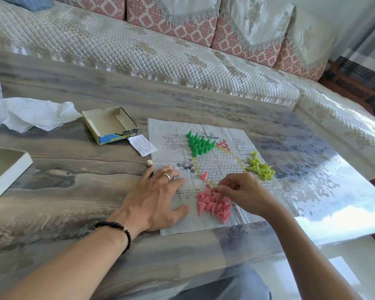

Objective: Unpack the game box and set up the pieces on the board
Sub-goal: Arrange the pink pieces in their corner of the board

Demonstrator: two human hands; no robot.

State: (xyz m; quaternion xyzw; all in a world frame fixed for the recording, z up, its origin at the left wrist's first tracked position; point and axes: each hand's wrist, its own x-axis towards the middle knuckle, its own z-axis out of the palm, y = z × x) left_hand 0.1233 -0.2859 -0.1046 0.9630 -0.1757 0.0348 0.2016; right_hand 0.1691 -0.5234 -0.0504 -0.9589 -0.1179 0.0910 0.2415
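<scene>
The thin paper board (212,167) lies creased on the glossy stone-patterned counter (74,180), so it can slide or wrinkle if a hand pushes sideways; I think this is the main risk, because the standing dark green pieces (198,144) at its far part are narrow cones and would topple easily. The left hand (154,198) presses flat on the near left edge of the paper, fingers straight, which helps to hold it. The right hand (244,193) has its grip closed with curled fingers at the far edge of the pink pieces (214,205), probably pinching one, but the piece itself is hidden. These pink cones lie in a loose pile near the person, smooth plastic, and one could roll off. The yellow-green pieces (260,167) lie heaped at the right. The empty cardboard box (110,124) sits at the far left, beside a small paper slip (143,145).
</scene>
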